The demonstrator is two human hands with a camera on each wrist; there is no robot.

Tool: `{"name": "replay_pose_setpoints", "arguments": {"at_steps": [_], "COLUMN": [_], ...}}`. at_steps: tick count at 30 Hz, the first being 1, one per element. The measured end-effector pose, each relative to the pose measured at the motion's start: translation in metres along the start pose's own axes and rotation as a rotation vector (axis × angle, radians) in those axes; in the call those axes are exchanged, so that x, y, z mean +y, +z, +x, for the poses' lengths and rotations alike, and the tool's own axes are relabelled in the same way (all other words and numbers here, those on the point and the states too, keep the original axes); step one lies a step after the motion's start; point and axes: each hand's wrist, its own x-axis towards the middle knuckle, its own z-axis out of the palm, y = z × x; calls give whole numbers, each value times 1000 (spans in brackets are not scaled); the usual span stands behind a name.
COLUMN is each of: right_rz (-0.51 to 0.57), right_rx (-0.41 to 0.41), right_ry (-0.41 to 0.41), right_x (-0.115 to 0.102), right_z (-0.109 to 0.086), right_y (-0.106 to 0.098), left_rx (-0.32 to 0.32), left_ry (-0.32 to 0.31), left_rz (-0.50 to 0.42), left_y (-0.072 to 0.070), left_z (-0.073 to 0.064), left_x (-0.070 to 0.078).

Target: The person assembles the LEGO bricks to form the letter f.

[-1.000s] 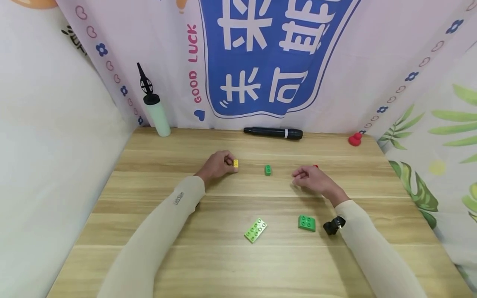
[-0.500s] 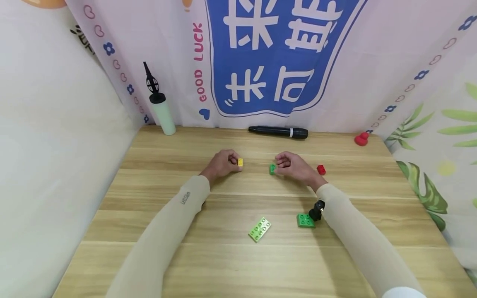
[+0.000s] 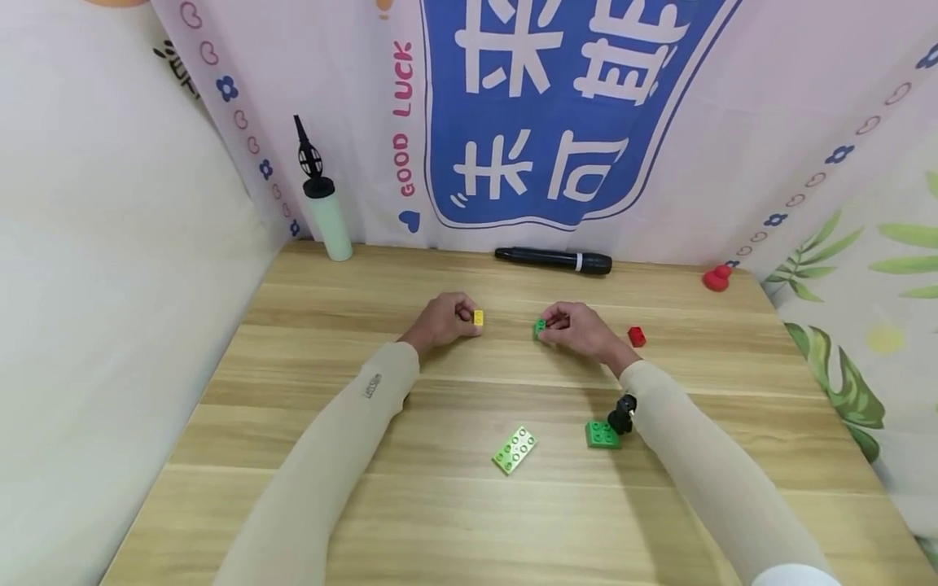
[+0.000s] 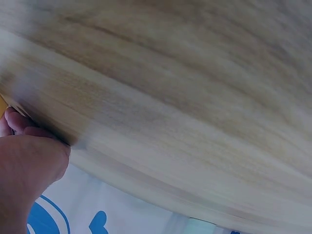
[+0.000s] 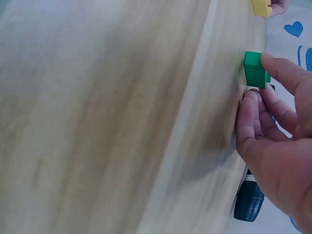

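In the head view my left hand (image 3: pixel 445 319) pinches a small yellow toy brick (image 3: pixel 479 318) between thumb and fingers, low over the wooden table (image 3: pixel 410 521). Only a sliver of that brick shows at the left edge of the left wrist view. To the right, my right hand (image 3: pixel 582 330) has thumb and finger on a small green brick (image 3: pixel 540 327); the right wrist view shows the green brick (image 5: pixel 255 69) between thumb and fingertips. A red brick (image 3: pixel 637 336) lies just right of that hand. The two held bricks are a short way apart.
Nearer the front lie a light green flat brick (image 3: pixel 515 450) and a square green brick (image 3: pixel 602 435), close to the right wrist camera (image 3: pixel 622 413). Along the back are a black microphone (image 3: pixel 553 260), a pale green pump (image 3: pixel 328 216) and a small red object (image 3: pixel 717 278).
My right hand has moved left from beside the red brick to the green brick and taken hold of it. The left hand keeps its pinch on the yellow brick. The head view has shifted slightly.
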Motion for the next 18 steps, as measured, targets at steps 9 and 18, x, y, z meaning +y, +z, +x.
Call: {"name": "replay_pose_setpoints", "arguments": {"at_steps": [9, 18], "right_rz": [-70, 14], "right_rx": [64, 94], "right_ry": [-51, -154], "right_x": [-38, -66], "right_z": [11, 33], "right_y": [-4, 20], "left_rx": [7, 6], "left_ry": [-1, 24], "left_rz": [16, 42], "left_y": [1, 0], "left_z": [1, 0], "left_x": [-4, -2]}}
